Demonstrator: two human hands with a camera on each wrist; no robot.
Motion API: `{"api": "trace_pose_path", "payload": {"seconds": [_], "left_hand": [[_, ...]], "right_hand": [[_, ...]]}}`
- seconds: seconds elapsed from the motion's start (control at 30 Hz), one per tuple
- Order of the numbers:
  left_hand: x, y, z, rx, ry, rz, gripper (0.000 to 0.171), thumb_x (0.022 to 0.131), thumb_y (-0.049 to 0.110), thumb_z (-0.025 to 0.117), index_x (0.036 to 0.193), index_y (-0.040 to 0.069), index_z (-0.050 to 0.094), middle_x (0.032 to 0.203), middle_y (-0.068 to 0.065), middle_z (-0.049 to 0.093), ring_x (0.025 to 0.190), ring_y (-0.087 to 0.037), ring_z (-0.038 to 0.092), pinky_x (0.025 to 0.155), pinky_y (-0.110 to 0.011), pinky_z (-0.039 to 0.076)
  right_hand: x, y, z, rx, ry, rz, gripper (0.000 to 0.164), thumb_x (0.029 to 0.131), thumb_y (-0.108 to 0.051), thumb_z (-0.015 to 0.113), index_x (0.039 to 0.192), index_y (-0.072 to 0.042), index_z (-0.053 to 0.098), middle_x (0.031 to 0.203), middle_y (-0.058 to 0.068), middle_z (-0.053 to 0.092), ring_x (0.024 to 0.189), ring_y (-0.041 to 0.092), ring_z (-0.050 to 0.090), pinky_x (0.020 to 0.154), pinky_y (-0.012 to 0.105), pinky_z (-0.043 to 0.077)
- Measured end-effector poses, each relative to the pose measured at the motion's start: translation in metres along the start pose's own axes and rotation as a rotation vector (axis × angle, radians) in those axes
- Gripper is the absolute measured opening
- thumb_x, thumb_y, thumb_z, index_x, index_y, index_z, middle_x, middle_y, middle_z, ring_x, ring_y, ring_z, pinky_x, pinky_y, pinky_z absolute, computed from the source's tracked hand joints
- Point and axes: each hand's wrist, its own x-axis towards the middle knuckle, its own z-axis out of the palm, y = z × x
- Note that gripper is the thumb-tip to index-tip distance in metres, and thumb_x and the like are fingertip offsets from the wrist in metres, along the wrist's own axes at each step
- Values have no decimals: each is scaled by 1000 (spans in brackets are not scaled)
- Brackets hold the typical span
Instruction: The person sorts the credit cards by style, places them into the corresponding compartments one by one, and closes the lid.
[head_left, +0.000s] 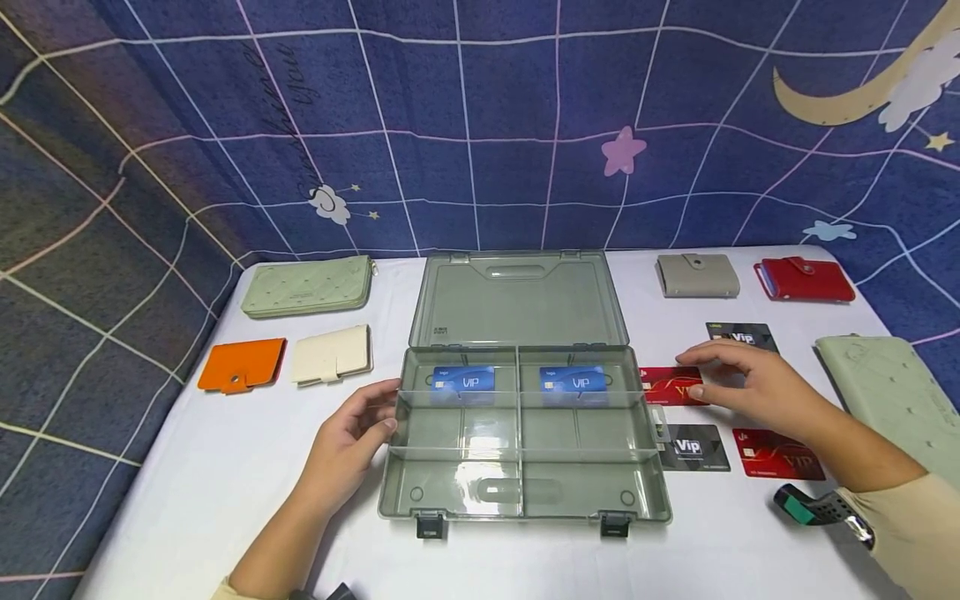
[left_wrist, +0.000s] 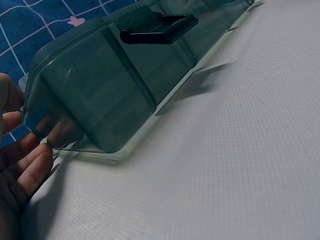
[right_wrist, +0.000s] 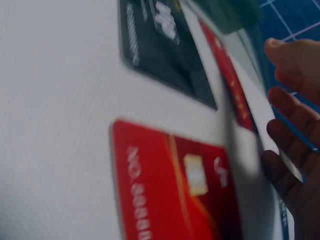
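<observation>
In the head view, a green see-through divided box (head_left: 517, 435) lies with its lid (head_left: 519, 304) folded back. Two blue VIP cards, a left one (head_left: 463, 379) and a right one (head_left: 574, 379), lie in the two back compartments. My left hand (head_left: 352, 437) rests against the box's left side, its fingers loosely bent. On the right, my right hand (head_left: 750, 385) hovers at a red card (head_left: 663, 387), thumb and fingers apart. Around it lie a black card (head_left: 696, 448), a second red card (head_left: 780, 455) and a partly covered black card (head_left: 753, 333).
At the left lie a green long wallet (head_left: 309, 286), an orange card holder (head_left: 242, 364) and a cream one (head_left: 332, 354). At the right are a grey card holder (head_left: 697, 276), a red one (head_left: 806, 280) and another green wallet (head_left: 896, 392). A patterned curtain (head_left: 510, 125) hangs behind.
</observation>
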Motion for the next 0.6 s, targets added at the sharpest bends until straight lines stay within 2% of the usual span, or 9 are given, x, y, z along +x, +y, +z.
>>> {"api": "trace_pose_path", "payload": {"seconds": [0.1, 0.17, 0.27, 0.37, 0.47, 0.6], "left_hand": [[0, 0, 0, -3, 0, 4, 48, 99, -4, 64, 145, 9, 64, 128, -13, 69, 109, -18, 67, 91, -19, 54], [0, 0, 0, -5, -1, 9, 48, 99, -4, 64, 145, 9, 63, 128, -13, 69, 109, -18, 68, 91, -19, 54], [0, 0, -1, -2, 0, 11, 48, 99, -3, 63, 145, 9, 63, 129, -13, 69, 109, -18, 68, 91, -19, 54], [0, 0, 0, 3, 1, 9, 48, 99, -3, 63, 145, 9, 63, 128, -12, 70, 109, -18, 68, 91, -19, 55], [0, 0, 0, 5, 1, 9, 48, 99, -3, 63, 145, 9, 63, 128, -12, 70, 109, -19, 68, 91, -19, 54], [0, 0, 0, 9, 1, 11, 49, 98, -4, 63, 146, 9, 63, 128, -13, 70, 109, -19, 68, 92, -19, 54]], "right_hand": [[2, 4, 2, -48, -25, 30, 39, 91, -16, 87, 128, -18, 76, 130, 8, 71, 115, -1, 55, 95, 2, 36], [4, 6, 4, -71, -48, 38, 42, 90, -18, 88, 129, -19, 76, 132, 8, 70, 120, 8, 55, 98, 7, 37], [7, 6, 6, -81, -79, 15, 47, 86, -17, 90, 131, -17, 75, 134, 10, 67, 126, 28, 55, 107, 33, 42], [10, 6, 7, -107, -91, -32, 52, 83, -17, 92, 131, -14, 74, 131, 12, 66, 124, 36, 55, 100, 54, 41], [12, 6, 8, -140, -91, -65, 53, 80, -17, 94, 129, -13, 75, 126, 9, 67, 119, 34, 56, 96, 53, 42], [14, 5, 7, -138, -103, -68, 51, 80, -16, 94, 126, -13, 75, 123, 7, 67, 115, 30, 55, 94, 49, 42]]}}
